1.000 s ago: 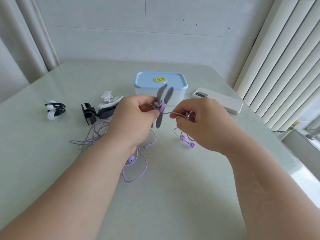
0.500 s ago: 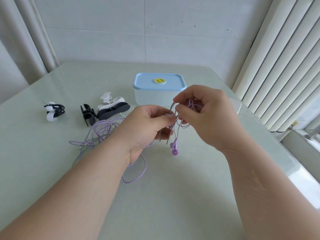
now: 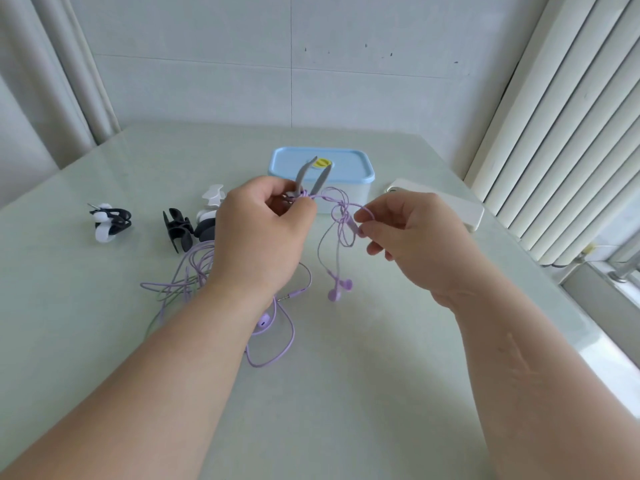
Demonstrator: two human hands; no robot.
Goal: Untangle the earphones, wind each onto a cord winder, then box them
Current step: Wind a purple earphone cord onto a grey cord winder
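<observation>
Both now apart, left fingers (image 3: 301,211) gripping grey winder (image 3: 300,176) (prongs upward), right fingers (image 3: 375,220) pinching purple earphones (image 3: 346,284).

The left hand (image 3: 263,233) hid the lower half of the grey cord winder (image 3: 300,176) and part of the purple earphone tangle (image 3: 194,268) on the table (image 3: 346,393).

Both the left hand (image 3: 256,237) and the right hand (image 3: 412,237) are bare, and so are the forearms behind them, uncovered as far as the frame edge at 7 and 5 o'clock. The right forearm (image 3: 540,393) bears faint pale lines (image 3: 516,355), like a scar, along its upper side. The left forearm (image 3: 156,386) looks smooth.
</observation>
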